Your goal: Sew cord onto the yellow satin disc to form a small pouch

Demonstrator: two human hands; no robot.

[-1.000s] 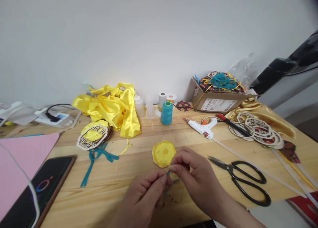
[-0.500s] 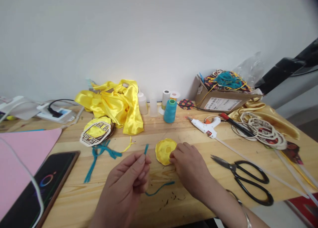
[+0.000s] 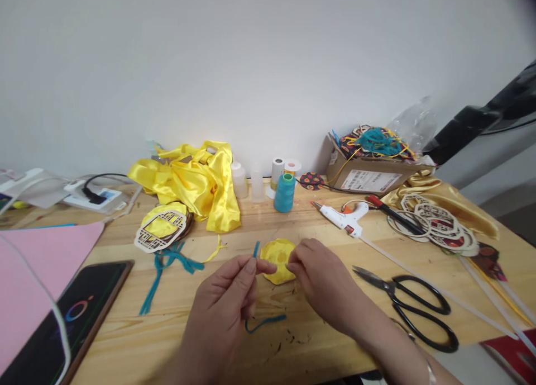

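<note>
The head camera shows the left hand (image 3: 226, 301) pinching a thin teal cord (image 3: 255, 249) between thumb and forefinger. A short end sticks up above the fingertips, and the rest curls onto the wooden table (image 3: 176, 329) below the hand. The right hand (image 3: 324, 281) grips the edge of a small, round, glossy yellow disc (image 3: 277, 255) with narrowed fingertips. The disc rests mid-table, just beside the cord.
</note>
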